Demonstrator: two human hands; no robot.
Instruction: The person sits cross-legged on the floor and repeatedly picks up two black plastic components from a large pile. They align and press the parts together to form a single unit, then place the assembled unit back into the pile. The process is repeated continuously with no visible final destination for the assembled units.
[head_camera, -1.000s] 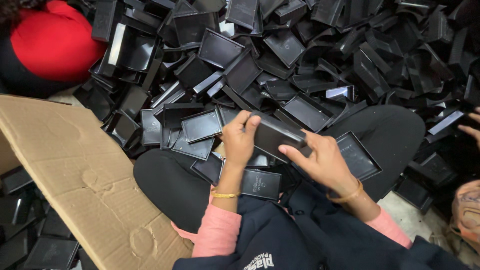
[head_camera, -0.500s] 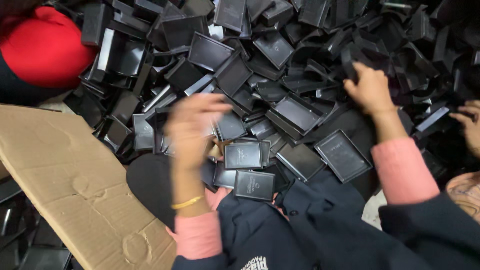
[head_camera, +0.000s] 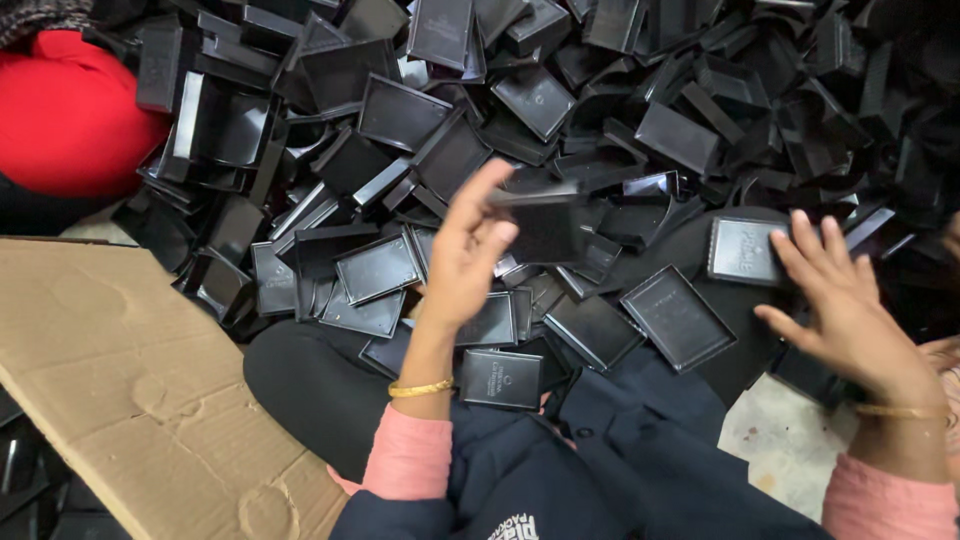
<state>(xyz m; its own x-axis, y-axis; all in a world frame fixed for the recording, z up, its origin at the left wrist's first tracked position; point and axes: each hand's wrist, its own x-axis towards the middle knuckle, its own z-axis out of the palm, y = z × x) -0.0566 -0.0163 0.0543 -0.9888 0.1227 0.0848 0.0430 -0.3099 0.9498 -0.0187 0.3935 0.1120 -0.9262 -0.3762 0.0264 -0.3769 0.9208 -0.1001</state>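
Note:
My left hand (head_camera: 468, 250) is raised over my lap, thumb and fingers gripping a flat black box lid (head_camera: 545, 225), which is blurred. My right hand (head_camera: 850, 310) hovers by my right knee with its fingers spread and holds nothing. Its fingertips are at the edge of a black tray (head_camera: 742, 248) lying on my dark trouser leg. Several more black trays lie on my lap, one (head_camera: 500, 377) close to my body and one (head_camera: 678, 317) between my hands. Both wrists wear gold bangles and pink sleeves.
A big heap of black box trays and lids (head_camera: 560, 90) fills the floor ahead. A flat sheet of cardboard (head_camera: 120, 380) lies at the left. A person in red (head_camera: 70, 110) sits at the top left. Another person's hand (head_camera: 951, 236) shows at the right edge.
My left hand has lifted a black lid up from my lap. My right hand has come back from the heap at the far right toward my right knee.

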